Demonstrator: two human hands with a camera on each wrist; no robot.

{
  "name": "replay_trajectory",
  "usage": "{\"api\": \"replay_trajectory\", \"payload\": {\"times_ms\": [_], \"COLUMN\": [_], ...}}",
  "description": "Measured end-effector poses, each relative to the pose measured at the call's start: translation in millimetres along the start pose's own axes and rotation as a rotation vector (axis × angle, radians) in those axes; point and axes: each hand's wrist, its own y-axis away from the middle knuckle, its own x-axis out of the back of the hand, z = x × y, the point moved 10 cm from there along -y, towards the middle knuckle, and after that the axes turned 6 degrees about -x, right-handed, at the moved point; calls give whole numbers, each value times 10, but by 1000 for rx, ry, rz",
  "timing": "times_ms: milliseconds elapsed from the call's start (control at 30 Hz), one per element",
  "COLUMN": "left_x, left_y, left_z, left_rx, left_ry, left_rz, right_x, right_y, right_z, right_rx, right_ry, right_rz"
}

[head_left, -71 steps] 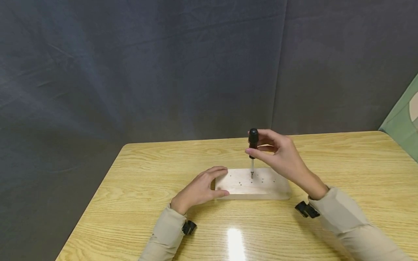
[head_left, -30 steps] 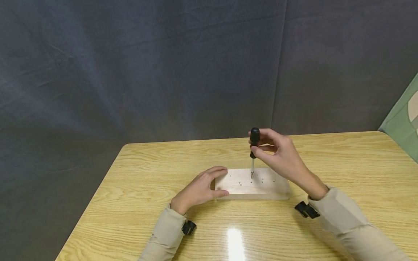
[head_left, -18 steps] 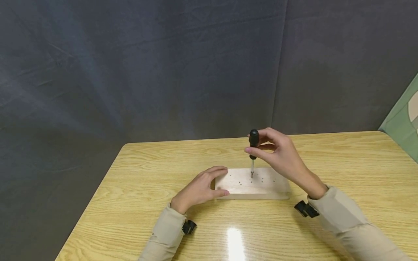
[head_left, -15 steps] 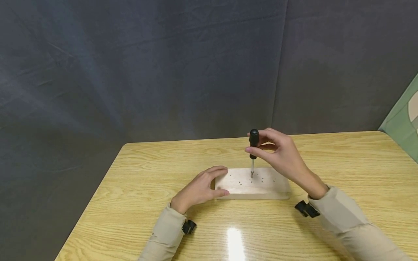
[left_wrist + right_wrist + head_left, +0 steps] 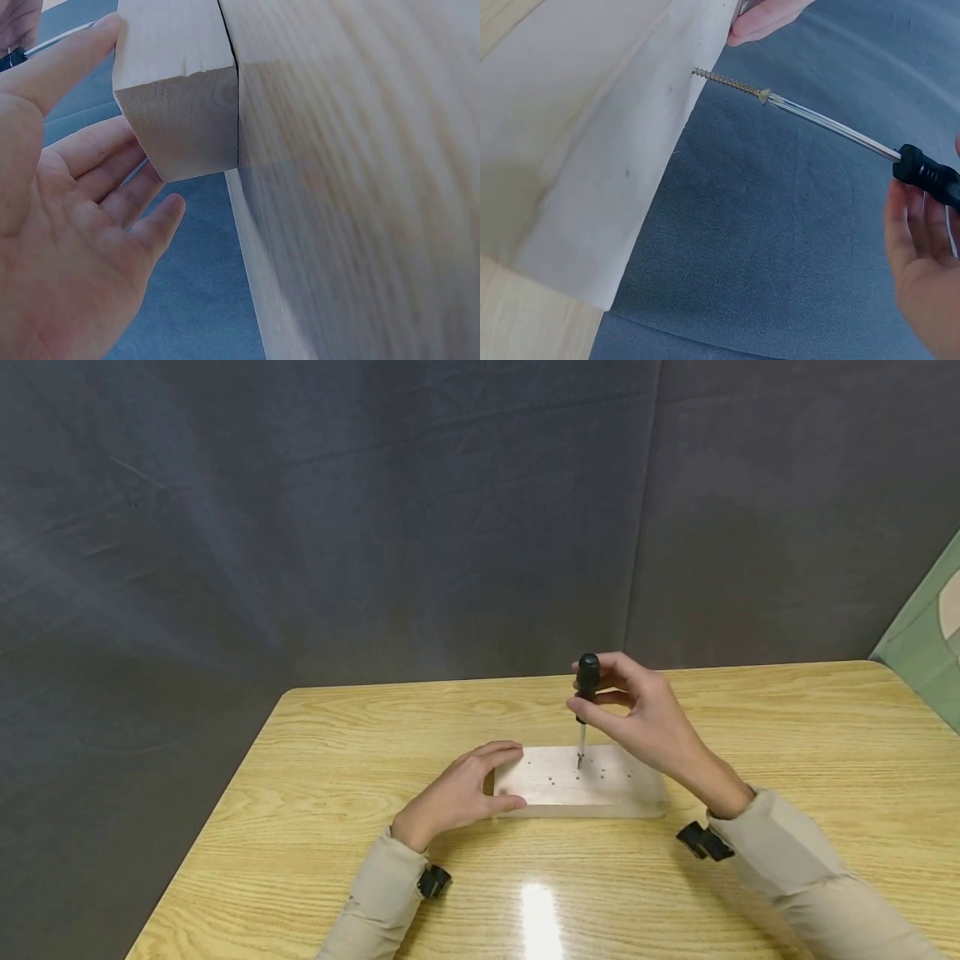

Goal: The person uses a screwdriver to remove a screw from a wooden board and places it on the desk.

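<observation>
Right hand: my right hand (image 5: 641,710) is grasping the black handle of a screwdriver (image 5: 870,144), thumb on one side, fingers on the other.
Left hand: my left hand (image 5: 465,785) is grasping the left end of a wooden block (image 5: 577,795), thumb on the near edge, fingers reaching round the far side.
Screwdriver: close to upright, handle leaning slightly to my right, metal shaft running down to the head of a screw (image 5: 731,82).
Screw: gold-coloured, point meeting the top face of the block, a long stretch of thread showing outside the wood.
Block: pale, lying flat on the tabletop (image 5: 337,827), long side running left to right in front of me.
Spots: small dark spots (image 5: 603,776) are scattered over its top face, several near the screw.
Sleeves: beige sleeves (image 5: 783,843), a small black device (image 5: 705,842) at each wrist.
Tabletop: yellowish woodgrain, with a bright reflection (image 5: 542,922) nearer me than the block.
Backdrop: dark blue-grey cloth (image 5: 450,527) behind; a green surface (image 5: 918,635) at the far right.
</observation>
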Motion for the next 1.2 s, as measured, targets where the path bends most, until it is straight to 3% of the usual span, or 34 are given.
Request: {"api": "replay_trajectory", "payload": {"times_ms": [333, 867, 1200], "left_x": [-1, 0, 0], "left_y": [0, 12, 8], "left_z": [2, 4, 0], "left_rx": [4, 1, 2], "left_ry": [5, 4, 10], "left_rz": [-2, -3, -5], "right_x": [23, 31, 67], "right_y": [0, 17, 18], "right_z": [-28, 17, -6], "right_rx": [49, 1, 28], "right_ry": [37, -21, -10], "right_rz": [37, 26, 42]}}
